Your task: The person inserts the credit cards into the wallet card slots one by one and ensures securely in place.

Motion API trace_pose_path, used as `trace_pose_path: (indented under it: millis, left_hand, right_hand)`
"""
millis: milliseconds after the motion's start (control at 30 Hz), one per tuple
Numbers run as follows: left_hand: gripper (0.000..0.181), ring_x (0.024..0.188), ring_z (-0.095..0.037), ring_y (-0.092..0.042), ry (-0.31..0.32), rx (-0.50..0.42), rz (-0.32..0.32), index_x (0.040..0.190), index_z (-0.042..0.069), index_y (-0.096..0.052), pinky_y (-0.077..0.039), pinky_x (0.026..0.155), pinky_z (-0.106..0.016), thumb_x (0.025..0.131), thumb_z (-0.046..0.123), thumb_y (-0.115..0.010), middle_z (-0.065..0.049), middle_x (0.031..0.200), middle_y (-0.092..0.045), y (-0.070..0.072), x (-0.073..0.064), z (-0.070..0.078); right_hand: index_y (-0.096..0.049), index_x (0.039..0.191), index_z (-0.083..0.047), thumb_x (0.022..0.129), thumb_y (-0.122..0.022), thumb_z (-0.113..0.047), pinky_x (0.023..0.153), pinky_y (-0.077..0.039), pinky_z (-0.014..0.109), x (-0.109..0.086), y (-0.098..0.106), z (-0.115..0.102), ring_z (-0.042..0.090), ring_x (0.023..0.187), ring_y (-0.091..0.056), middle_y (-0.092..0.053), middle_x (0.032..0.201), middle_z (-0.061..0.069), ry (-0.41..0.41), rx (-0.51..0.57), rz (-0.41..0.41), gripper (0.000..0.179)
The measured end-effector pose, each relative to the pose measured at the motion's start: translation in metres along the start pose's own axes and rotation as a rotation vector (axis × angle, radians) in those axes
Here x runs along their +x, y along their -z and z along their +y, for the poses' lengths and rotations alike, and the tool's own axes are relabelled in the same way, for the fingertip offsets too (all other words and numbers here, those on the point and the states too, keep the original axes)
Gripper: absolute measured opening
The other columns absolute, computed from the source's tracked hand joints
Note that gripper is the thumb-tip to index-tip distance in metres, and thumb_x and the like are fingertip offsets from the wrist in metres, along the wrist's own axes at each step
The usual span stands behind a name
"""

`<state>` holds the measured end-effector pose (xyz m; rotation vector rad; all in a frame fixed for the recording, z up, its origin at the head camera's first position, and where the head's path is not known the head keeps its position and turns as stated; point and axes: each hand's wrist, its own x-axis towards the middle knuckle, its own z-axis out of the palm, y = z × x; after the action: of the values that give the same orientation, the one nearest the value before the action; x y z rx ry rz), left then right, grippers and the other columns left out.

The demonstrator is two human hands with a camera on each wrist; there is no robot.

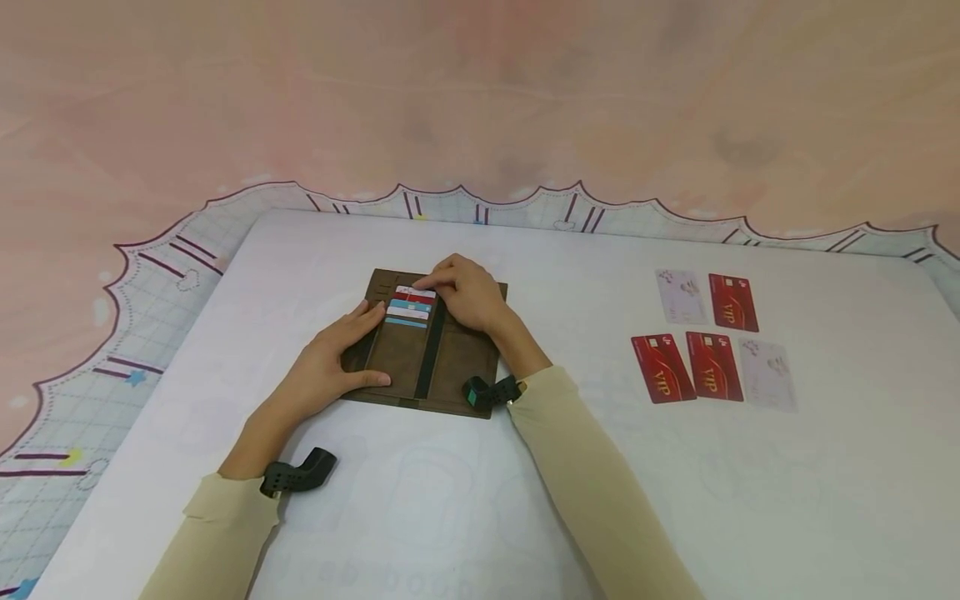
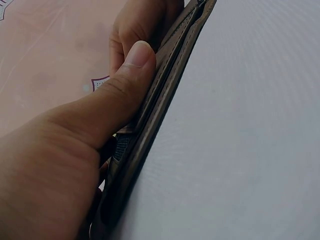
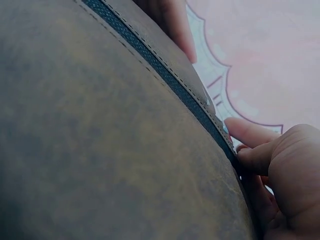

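An opened brown bifold wallet [image 1: 401, 354] lies on the white table, several cards stacked in the slots of its left half. Across the wallet's left edge lies my left hand [image 1: 326, 358], thumb and fingers extended. Its thumb [image 2: 137, 57] rests on the inner face, as the left wrist view shows. My right hand [image 1: 468, 292] reaches over the wallet's top, with thumb and index finger pinching at the uppermost card [image 1: 415, 291], which has a red band. In the right wrist view the right fingertips [image 3: 235, 125] meet beside the wallet's dark strip [image 3: 170, 75].
Right of the wallet lie three red VIP cards [image 1: 663, 368] and two pale cards [image 1: 681, 297], loosely in two rows. Under them is a white tabletop [image 1: 525, 500]. A patterned cloth border [image 1: 480, 207] runs along its far edge. Each wrist wears a black strap device [image 1: 300, 473].
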<state>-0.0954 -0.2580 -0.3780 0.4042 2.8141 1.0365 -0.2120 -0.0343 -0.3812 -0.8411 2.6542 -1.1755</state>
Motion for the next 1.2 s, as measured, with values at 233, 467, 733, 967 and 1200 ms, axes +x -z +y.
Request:
trace_pose_path:
  millis: [233,467,733,967,1200]
  left_hand:
    - [0.093,0.141,-0.040,-0.017,0.000,-0.011,-0.003,0.152,0.019,-0.029,-0.018,0.107,-0.064,0.076,0.033,-0.081,-0.013,0.157,-0.017,0.000,0.000,0.001]
    - [0.094,0.141,-0.040,-0.017,0.014,0.000,-0.005,0.152,0.019,-0.029,-0.018,0.106,-0.064,0.075,0.034,-0.081,-0.013,0.157,-0.018,-0.002,-0.001,0.001]
    - [0.095,0.141,-0.040,-0.017,-0.002,0.012,-0.003,0.152,0.019,-0.028,-0.019,0.106,-0.064,0.075,0.034,-0.082,-0.013,0.157,-0.017,-0.001,0.000,-0.002]
    - [0.096,0.141,-0.039,-0.016,0.002,0.006,-0.001,0.152,0.022,-0.028,-0.018,0.107,-0.064,0.074,0.033,-0.082,-0.011,0.158,-0.017,-0.003,0.000,-0.004]
    - [0.095,0.141,-0.040,-0.016,0.004,0.004,0.003,0.152,0.021,-0.028,-0.018,0.106,-0.065,0.075,0.033,-0.081,-0.012,0.158,-0.017,-0.003,0.001,-0.003]
  right_hand:
    - [-0.073,0.114,-0.018,0.098,-0.054,-0.013,0.086,-0.044,0.028,-0.002,0.003,0.001,0.015,0.099,-0.056,-0.061,0.111,0.001,-0.011,0.121,-0.004,0.025]
    - [-0.068,0.120,-0.015,0.099,-0.053,-0.016,0.094,-0.044,0.029,-0.016,0.032,0.000,0.015,0.109,-0.056,-0.064,0.119,0.002,-0.016,0.259,0.003,0.025]
    - [-0.067,0.117,-0.011,0.097,-0.058,-0.019,0.092,-0.046,0.027,-0.045,0.077,-0.004,0.013,0.102,-0.057,-0.064,0.115,0.003,0.050,0.233,0.061,0.023]
    - [-0.065,0.115,-0.009,0.094,-0.063,-0.014,0.093,-0.047,0.032,-0.083,0.104,0.009,0.013,0.102,-0.057,-0.065,0.112,0.003,0.028,0.195,0.086,0.022]
    - [-0.064,0.116,-0.012,0.092,-0.067,-0.024,0.094,-0.047,0.040,-0.126,0.129,0.026,0.017,0.105,-0.058,-0.064,0.114,0.000,-0.054,0.126,0.082,0.028]
